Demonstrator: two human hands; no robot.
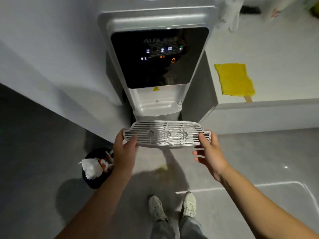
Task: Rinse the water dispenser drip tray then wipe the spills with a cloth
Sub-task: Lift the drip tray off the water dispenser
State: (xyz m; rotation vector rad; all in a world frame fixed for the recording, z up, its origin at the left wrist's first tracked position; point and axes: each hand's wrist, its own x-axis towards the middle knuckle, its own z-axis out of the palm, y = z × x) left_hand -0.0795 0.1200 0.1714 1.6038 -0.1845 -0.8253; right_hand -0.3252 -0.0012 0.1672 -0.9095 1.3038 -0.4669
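I hold the silver drip tray (166,133), a slotted grille with three round marks, level in front of the water dispenser (155,57). My left hand (125,150) grips its left end, thumb on top. My right hand (209,152) grips its right end, thumb on the grille and fingers spread below. The tray is out of the dispenser, just in front of the bare white recess (159,105) under the black panel. A yellow cloth (234,79) lies flat on the white counter (276,57) to the right.
A dark bin (96,168) with white rubbish stands on the grey floor at the lower left. White wall to the left of the dispenser. My two shoes (172,207) stand on the floor below the tray. White bags hang at the top right.
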